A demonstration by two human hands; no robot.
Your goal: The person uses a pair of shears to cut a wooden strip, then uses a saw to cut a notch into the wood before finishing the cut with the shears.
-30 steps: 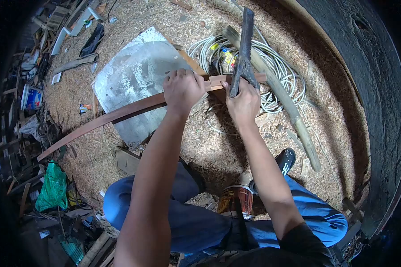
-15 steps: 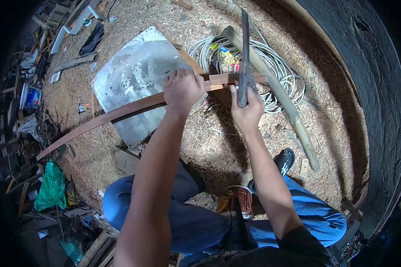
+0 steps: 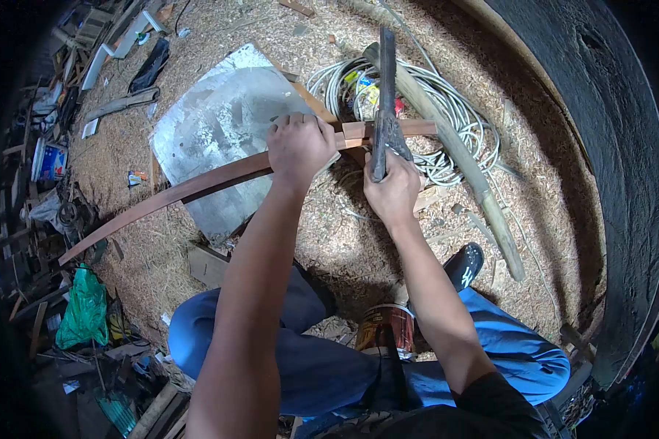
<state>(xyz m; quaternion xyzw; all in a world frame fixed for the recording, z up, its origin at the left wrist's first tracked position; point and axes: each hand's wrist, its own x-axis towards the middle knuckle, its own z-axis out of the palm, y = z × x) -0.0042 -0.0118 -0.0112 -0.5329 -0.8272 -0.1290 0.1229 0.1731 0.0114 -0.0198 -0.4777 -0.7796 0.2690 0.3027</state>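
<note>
My left hand (image 3: 302,146) is wrapped over a long reddish wooden strip (image 3: 220,172) that runs from the lower left to the right. Just right of these fingers, a paler cut or notch (image 3: 343,140) shows in the wood. My right hand (image 3: 394,189) grips a dark bar-shaped tool (image 3: 385,80) whose exact kind I cannot make out. The tool lies crosswise over the strip near its right end. Part of the strip is hidden under my left hand and the tool.
Beneath the strip lies a scuffed metal sheet (image 3: 205,117). A coil of pale cable (image 3: 483,139) and a wooden pole (image 3: 483,190) rest on ground covered in shavings. A tin (image 3: 377,329) stands between my legs; a green bag (image 3: 83,311) lies left among scraps.
My right hand and the dark tool have shifted left along the strip, nearer my left hand, and the tool has turned a little. My left hand and the strip stay almost still.
</note>
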